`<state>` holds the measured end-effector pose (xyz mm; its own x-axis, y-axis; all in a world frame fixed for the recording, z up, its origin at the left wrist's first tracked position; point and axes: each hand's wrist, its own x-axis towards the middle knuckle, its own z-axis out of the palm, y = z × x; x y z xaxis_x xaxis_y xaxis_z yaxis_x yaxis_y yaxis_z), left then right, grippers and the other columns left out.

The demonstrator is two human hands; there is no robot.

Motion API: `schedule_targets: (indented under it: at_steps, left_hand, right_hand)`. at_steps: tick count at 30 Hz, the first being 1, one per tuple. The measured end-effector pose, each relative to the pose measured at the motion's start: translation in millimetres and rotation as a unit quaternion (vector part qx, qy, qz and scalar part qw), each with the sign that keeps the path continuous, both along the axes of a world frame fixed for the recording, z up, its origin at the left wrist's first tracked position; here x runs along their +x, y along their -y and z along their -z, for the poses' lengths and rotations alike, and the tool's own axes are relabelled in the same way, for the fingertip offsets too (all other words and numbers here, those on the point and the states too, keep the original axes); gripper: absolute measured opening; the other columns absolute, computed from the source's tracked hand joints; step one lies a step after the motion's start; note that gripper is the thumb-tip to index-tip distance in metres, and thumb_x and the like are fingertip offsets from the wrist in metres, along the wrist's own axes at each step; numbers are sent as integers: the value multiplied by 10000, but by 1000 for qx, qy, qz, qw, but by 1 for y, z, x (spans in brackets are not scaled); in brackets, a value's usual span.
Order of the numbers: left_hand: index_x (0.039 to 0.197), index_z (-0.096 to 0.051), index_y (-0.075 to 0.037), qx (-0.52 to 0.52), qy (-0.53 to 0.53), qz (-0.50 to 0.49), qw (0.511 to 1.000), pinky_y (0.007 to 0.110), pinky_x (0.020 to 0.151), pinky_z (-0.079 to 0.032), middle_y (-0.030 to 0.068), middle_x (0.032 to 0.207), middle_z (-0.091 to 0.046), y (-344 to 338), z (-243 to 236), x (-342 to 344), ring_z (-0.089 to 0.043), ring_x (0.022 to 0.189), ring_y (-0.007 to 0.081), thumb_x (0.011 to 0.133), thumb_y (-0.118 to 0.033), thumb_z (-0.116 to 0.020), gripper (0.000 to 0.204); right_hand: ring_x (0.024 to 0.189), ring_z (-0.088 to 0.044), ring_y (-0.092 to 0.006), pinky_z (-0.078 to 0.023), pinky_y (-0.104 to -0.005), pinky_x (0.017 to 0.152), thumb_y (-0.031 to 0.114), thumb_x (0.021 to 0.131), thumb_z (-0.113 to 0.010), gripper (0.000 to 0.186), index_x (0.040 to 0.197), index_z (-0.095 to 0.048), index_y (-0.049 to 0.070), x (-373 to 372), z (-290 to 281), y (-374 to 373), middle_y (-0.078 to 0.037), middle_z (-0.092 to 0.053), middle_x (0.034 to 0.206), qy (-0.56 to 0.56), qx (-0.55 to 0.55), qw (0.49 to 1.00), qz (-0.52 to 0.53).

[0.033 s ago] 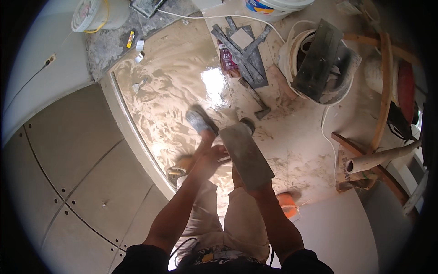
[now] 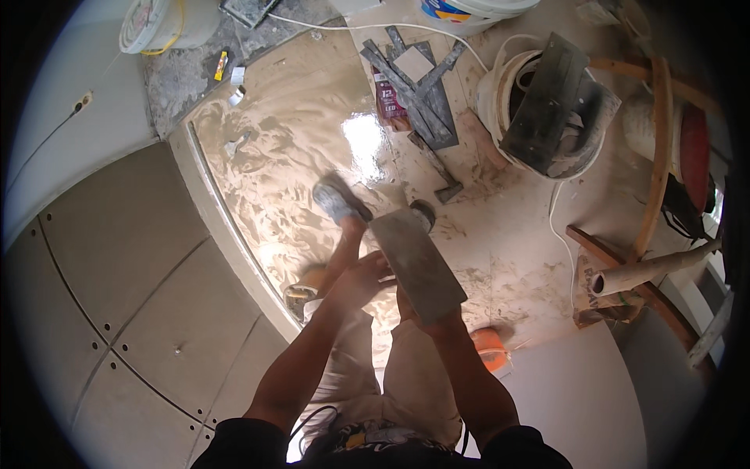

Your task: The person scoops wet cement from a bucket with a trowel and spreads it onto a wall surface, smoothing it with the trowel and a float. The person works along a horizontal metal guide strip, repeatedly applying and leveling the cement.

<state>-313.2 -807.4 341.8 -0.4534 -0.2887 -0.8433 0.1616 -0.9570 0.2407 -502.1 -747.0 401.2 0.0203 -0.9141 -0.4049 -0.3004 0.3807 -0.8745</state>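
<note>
My right hand [image 2: 428, 316] grips a grey rectangular tile [image 2: 417, 258], held out over my legs and hiding most of those fingers. My left hand [image 2: 366, 277] is beside the tile's left edge, fingers loosely bent and apart; whether they touch it is unclear. Below, my left foot in a grey shoe [image 2: 338, 199] stands on wet, streaky beige mortar [image 2: 273, 133], with a dark shoe tip [image 2: 423, 211] showing behind the tile. A mallet [image 2: 433, 172] lies ahead of it.
Grey tools [image 2: 418, 98] lie on the floor. Buckets stand at back left [image 2: 168, 27], back [image 2: 473, 12] and right [image 2: 496, 109], the last under a black trowel [image 2: 547, 102]. Wooden pieces [image 2: 656, 180] and a tube [image 2: 641, 272] are at right; tiled wall [image 2: 117, 258] left; orange bucket [image 2: 488, 348] near my legs.
The tile and both my hands have shifted slightly up and to the left. My left foot has also moved a little up-left.
</note>
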Motion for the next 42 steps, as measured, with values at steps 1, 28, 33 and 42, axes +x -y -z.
schedule_targets:
  at_steps: [1, 28, 33, 42]
  left_hand:
    - [1249, -505, -7, -40, -14, 47, 998, 369, 963, -508, 119, 1189, -594, -4, 6, 7, -611, 1087, 227, 1006, -180, -521, 299]
    - [1395, -465, -43, 76, 25, -105, 991, 335, 901, -546, 101, 1219, -619, 189, 142, 102, -640, 1040, 213, 1026, -222, -475, 410]
    - [1413, -432, -14, -12, 136, 28, 990, 314, 910, -516, 98, 1227, -609, 191, 180, 60, -614, 1058, 189, 989, -201, -556, 479]
    - [1454, -397, -32, -213, 156, 76, 961, 292, 926, -524, 96, 1267, -582, 201, 218, 23, -593, 1101, 148, 1016, -163, -517, 472]
  right_hand:
    - [1064, -614, -181, -527, -347, 894, 67, 970, -534, 434, 1398, -467, 50, 13, 9, 0, -85, -602, 1241, 30, 35, 999, 10]
    - [1202, -527, -480, -450, -534, 989, 416, 824, -741, 849, 1452, -343, 6, -115, 412, 334, -267, -533, 1339, -422, 77, 903, 19]
    - [1254, -518, -405, -378, -506, 1070, 454, 743, -803, 990, 1454, -323, -42, -110, 432, 394, -256, -545, 1339, -501, 100, 859, -23]
    - [819, -616, -370, -508, -476, 774, 210, 878, -677, 358, 1189, -618, 43, -33, 314, 318, -183, -646, 915, -266, -200, 938, -100]
